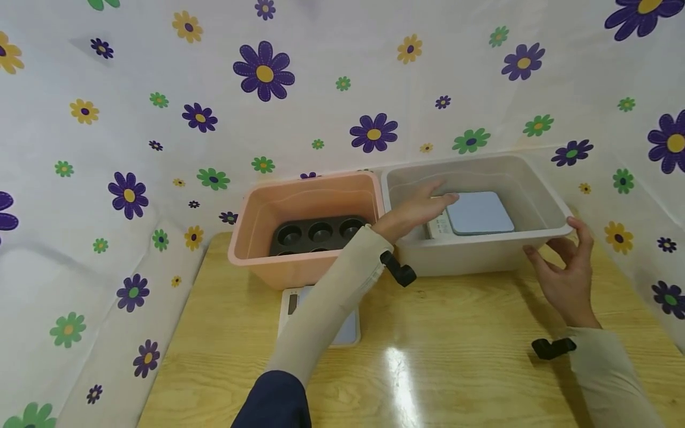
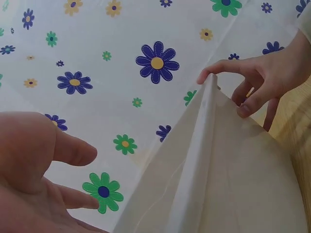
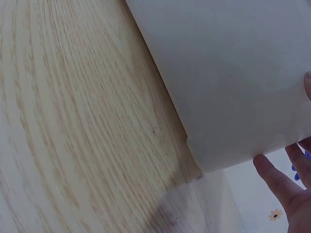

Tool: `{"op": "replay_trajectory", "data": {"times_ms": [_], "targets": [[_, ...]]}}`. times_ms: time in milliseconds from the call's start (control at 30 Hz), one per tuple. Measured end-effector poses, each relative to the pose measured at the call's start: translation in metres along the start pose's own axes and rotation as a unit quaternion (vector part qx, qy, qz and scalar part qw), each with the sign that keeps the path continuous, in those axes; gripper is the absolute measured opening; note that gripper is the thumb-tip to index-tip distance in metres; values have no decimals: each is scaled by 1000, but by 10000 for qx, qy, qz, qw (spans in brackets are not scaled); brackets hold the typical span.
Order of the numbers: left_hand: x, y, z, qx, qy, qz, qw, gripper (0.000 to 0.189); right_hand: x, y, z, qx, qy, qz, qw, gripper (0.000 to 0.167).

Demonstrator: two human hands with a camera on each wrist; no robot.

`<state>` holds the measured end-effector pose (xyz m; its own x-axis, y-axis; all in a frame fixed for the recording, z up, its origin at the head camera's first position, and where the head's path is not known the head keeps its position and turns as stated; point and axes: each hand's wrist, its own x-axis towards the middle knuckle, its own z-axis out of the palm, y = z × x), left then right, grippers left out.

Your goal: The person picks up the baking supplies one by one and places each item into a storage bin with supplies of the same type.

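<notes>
My left hand reaches over the left part of a grey-white plastic bin, fingers stretched out and holding nothing. Just beside its fingertips, inside the bin, lies a flat kitchen scale with a pale blue top; the hand hides some of its left side. At the bin's front right corner my right hand grips the rim, a finger hooked over the top and the thumb against the wall below. In the left wrist view the right hand shows at that corner, with the left palm open at the left.
A pink bin stands to the left against the grey-white one, holding a dark muffin tin. A second kitchen scale lies on the wooden table in front, partly under my left sleeve. A flower-patterned sheet hangs behind.
</notes>
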<state>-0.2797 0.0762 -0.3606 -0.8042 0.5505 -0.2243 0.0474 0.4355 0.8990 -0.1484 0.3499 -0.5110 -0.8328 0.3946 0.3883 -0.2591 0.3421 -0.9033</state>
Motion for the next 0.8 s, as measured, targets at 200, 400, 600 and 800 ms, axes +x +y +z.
{"op": "replay_trajectory", "data": {"times_ms": [200, 400, 600, 800], "targets": [[-7, -2, -8, -261, 244, -72, 9993, 63, 0, 0, 2, 194, 16, -72, 9998, 87], [-18, -8, -19, -486, 489, -88, 9976, 58, -2, -2, 2, 169, 64, 93, 9998, 87], [-36, -12, -33, -805, 722, 504, 9929, 56, -1, -5, 3, 44, 101, 118, 9999, 87], [-55, -19, -47, -746, 796, 879, 9901, 52, 0, -7, 3, 105, 109, 143, 9998, 87]]}}
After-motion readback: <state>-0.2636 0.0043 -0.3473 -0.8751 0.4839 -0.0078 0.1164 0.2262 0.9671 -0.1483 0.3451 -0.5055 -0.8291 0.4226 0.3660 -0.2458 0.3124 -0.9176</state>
